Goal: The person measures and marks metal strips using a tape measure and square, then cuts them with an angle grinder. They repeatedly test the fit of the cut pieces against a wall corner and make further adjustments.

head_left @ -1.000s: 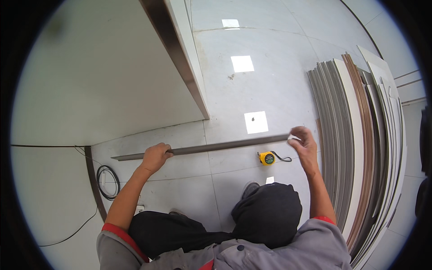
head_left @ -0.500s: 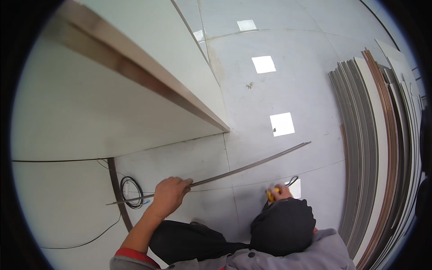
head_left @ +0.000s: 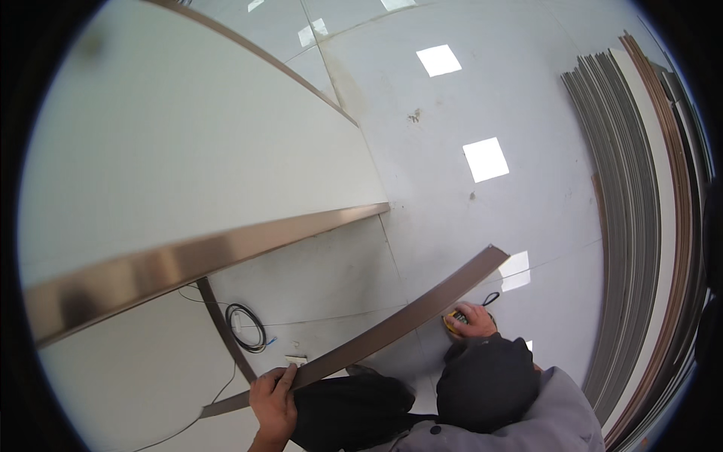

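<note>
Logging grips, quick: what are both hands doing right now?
Left hand: closed, holding the long brown strip.
Right hand: closed, holding the yellow tape measure.

The one camera sits on the head of the person [head_left: 561, 410] and looks down from up close, past the dark trousers [head_left: 486, 380], at the left hand [head_left: 274, 401], the right hand [head_left: 473, 322] and the floor [head_left: 410, 169], so wide that straight edges bend.
</note>
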`<state>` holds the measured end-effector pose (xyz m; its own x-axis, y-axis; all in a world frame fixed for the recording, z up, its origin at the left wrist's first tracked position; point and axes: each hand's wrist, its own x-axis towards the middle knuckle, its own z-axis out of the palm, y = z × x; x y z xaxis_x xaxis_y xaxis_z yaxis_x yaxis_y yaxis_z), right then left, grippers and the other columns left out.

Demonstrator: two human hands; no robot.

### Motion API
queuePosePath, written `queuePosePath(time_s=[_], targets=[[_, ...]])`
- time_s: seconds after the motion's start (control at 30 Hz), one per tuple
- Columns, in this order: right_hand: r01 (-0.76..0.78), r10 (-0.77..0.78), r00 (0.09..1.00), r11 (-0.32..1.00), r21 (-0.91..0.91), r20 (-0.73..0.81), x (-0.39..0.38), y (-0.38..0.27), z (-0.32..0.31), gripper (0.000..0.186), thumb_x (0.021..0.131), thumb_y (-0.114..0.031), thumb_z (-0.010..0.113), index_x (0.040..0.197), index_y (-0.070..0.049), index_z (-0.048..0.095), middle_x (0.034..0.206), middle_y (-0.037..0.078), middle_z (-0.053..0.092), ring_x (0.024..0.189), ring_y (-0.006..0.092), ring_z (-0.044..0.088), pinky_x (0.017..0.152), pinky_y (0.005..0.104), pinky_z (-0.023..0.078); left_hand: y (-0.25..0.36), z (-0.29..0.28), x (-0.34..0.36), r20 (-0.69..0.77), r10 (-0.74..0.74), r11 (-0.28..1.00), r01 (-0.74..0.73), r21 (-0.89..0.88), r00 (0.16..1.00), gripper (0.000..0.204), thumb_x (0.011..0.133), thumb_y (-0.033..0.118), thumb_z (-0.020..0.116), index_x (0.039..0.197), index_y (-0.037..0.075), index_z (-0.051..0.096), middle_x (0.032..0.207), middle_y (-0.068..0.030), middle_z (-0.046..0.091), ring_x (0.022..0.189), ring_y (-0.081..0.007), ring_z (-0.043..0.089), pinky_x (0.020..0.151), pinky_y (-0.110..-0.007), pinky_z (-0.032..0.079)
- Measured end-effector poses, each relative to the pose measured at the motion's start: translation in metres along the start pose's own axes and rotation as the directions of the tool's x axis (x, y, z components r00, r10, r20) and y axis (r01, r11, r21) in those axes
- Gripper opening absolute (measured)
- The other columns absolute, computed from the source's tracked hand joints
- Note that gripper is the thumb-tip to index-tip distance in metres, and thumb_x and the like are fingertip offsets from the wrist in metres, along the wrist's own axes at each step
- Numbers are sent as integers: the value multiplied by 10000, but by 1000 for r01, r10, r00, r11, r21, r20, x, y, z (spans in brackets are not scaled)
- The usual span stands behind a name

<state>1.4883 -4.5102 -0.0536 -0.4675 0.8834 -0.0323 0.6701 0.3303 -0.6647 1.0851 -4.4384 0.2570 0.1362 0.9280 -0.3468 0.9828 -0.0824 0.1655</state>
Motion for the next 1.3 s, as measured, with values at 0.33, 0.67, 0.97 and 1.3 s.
queuePosePath(time_s=[0.33,0.67,0.97,1.3], targets=[[-78,77,992,997,8,95,18,-13,-14,387,816,-230,689,1200,-230,651,1250,80,577,1207,294,543,923,429,464,53,-18,-22,112,90,994,-82,-77,990,427,784,40,682,1197,134,732,1043,-72,692,939,-271,634,814,-397,469],[-594,597,796,802,63,-100,18,-99,-63,534,706,-130,753,1220,-103,611,1191,185,549,1088,401,532,923,484,485,97,-25,-103,30,256,951,-246,-187,966,424,774,11,682,1188,102,705,1020,-84,692,919,-297,623,825,-427,453],[-984,979,178,175,36,101,-290,-307,-247,604,692,-491,789,1157,-127,665,1137,222,587,1124,403,569,942,488,516,66,-48,-144,88,378,914,-357,-194,922,285,870,99,677,1151,133,705,997,-116,691,934,-316,641,807,-454,434],[-945,882,-177,-277,176,437,-529,-579,-323,424,836,-489,663,1115,-175,720,957,214,701,899,382,694,789,455,561,316,-341,-56,-196,541,564,-525,-637,818,231,941,99,632,1163,66,687,1034,-157,683,946,-351,649,840,-417,508]])
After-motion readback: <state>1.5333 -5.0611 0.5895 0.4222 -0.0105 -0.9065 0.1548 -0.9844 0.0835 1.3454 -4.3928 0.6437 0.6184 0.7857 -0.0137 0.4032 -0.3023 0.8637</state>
